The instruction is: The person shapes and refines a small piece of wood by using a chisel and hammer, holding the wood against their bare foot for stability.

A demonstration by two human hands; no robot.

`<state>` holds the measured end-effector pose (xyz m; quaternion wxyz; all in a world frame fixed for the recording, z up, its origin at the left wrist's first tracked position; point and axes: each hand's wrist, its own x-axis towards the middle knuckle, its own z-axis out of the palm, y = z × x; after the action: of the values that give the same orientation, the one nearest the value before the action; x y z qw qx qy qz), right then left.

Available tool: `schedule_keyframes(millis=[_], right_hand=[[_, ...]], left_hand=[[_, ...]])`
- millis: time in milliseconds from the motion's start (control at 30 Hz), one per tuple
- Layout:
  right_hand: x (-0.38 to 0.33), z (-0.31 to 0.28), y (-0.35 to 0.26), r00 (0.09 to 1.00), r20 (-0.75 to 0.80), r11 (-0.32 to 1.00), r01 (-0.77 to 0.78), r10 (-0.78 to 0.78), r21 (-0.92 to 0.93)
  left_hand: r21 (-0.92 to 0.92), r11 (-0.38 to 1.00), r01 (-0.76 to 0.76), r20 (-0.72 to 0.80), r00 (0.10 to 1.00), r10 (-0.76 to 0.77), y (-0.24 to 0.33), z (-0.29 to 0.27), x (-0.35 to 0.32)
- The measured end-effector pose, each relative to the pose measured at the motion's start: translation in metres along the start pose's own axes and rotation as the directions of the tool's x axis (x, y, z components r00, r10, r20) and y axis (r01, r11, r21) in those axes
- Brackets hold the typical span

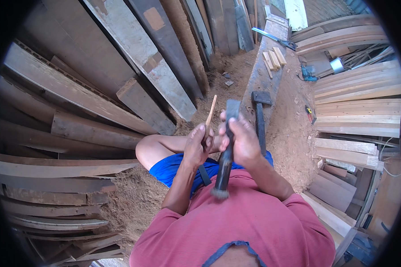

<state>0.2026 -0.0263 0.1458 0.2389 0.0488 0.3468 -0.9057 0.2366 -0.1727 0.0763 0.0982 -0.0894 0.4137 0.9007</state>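
Left hand (196, 144) pinches a thin wooden strip (210, 113) upright, steadying it as the right hand (239, 140) clasps a chisel (226, 147) alongside.

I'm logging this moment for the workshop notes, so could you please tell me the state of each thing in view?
Left hand: closed on the wood strip.
Wood strip: held upright.
Right hand: closed on the chisel.
Chisel: held, blade up beside the strip.
Hammer: lying unheld on the beam.
Small wood pieces: lying together on the beam.
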Motion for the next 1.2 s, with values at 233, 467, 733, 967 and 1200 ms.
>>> schedule_keyframes(millis=[233, 467, 733, 967, 1200], right_hand=[[-0.022, 0.029, 0.023, 0.922, 0.062, 0.921, -0.375, 0.382, -0.105], [-0.041, 0.028, 0.005, 0.975, 0.006, 0.943, -0.214, 0.223, -0.254], [-0.02, -0.027, -0.041, 0.959, -0.015, 0.84, 0.239, -0.281, -0.487], [-0.015, -0.076, -0.057, 0.993, -0.053, 0.721, -0.116, 0.11, -0.683], [-0.033, -0.104, -0.043, 0.919, 0.09, 0.684, -0.218, 0.384, -0.696]], left_hand=[[0.208, 0.973, -0.101, -0.065, 0.991, 0.116, 0.011, -0.009, 0.007], [0.209, 0.974, -0.09, -0.047, 0.994, 0.102, 0.001, 0.011, -0.026], [0.113, 0.994, -0.008, -0.039, 0.999, 0.013, -0.019, -0.013, -0.039], [0.599, 0.795, -0.099, 0.244, 0.968, -0.063, 0.033, -0.002, 0.006], [0.677, 0.731, -0.087, 0.408, 0.871, -0.274, 0.014, 0.022, 0.026]])
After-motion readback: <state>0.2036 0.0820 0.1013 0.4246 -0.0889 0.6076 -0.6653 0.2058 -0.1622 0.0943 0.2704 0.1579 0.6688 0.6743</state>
